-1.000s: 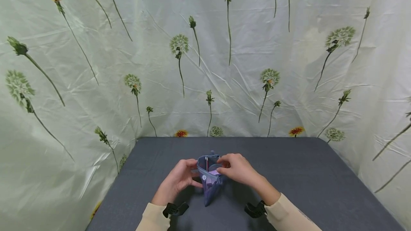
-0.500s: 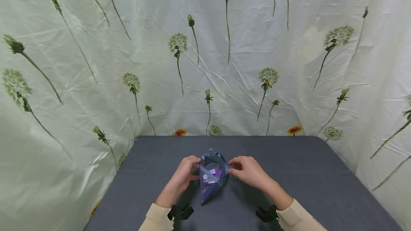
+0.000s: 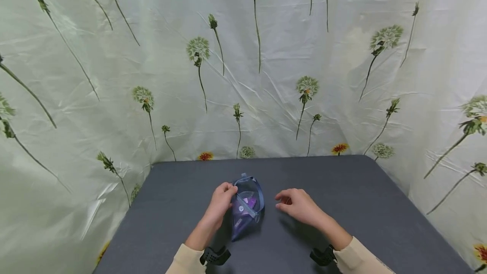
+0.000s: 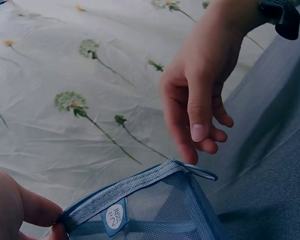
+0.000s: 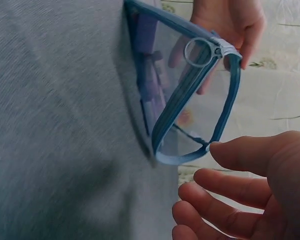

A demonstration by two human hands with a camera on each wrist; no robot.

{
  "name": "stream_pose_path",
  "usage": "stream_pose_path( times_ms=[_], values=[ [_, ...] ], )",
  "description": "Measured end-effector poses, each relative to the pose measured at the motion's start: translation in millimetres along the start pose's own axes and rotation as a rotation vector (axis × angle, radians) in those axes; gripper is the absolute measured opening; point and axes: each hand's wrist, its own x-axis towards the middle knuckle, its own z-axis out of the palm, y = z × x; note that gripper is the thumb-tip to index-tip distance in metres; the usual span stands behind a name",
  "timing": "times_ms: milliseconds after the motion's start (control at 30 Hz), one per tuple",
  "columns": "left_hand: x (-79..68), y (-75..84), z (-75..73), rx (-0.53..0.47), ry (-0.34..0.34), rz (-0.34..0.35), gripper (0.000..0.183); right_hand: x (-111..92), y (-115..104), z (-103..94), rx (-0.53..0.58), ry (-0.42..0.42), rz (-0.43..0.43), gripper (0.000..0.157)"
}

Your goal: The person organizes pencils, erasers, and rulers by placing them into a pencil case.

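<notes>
A blue see-through mesh zip pouch (image 3: pixel 240 224) leans upright on the table with its mouth unzipped. Purple items (image 3: pixel 250 201) lie inside it; their exact kind is unclear. My left hand (image 3: pixel 220 203) pinches the pouch's left rim between thumb and fingers. A round-marked fabric tag (image 4: pixel 115 217) shows near that grip in the left wrist view. The zipper pull ring (image 5: pixel 198 52) hangs at the corner of the mouth. My right hand (image 3: pixel 300 207) hovers just right of the pouch, fingers loosely bent and holding nothing.
The dark grey table (image 3: pixel 335 185) spreads around both hands. Behind it hangs a pale curtain (image 3: pixel 228 130) printed with dandelions, which comes down to the table's back and sides. Black wrist cameras (image 3: pixel 215 256) sit on both wrists.
My right hand has drawn out of the pouch's mouth, touched its right rim, then moved away to the right. My left hand has shifted onto the left rim. The head view has turned slightly right.
</notes>
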Motion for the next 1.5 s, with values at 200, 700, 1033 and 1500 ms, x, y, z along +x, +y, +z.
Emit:
stream_pose_path(
  times_ms=[200,700,1033,1500],
  values=[
    [2.7,-0.4,9.7,0.169,0.029,0.086,0.020,1.7,10.0,-1.9,0.002,-0.001,0.033,0.021],
    [-11.1,-23.2,41.1,0.627,-0.003,0.330,0.019,-9.1,17.7,2.0,0.021,0.010,0.048,0.020],
    [-21.3,-29.1,45.8,0.720,-0.008,0.407,0.031,-11.8,25.4,8.6,0.042,0.003,0.050,0.019],
    [-25.5,-50.5,45.9,0.861,-0.060,0.431,0.039,-20.3,21.1,17.7,0.068,-0.009,0.037,0.015]
  ],
)
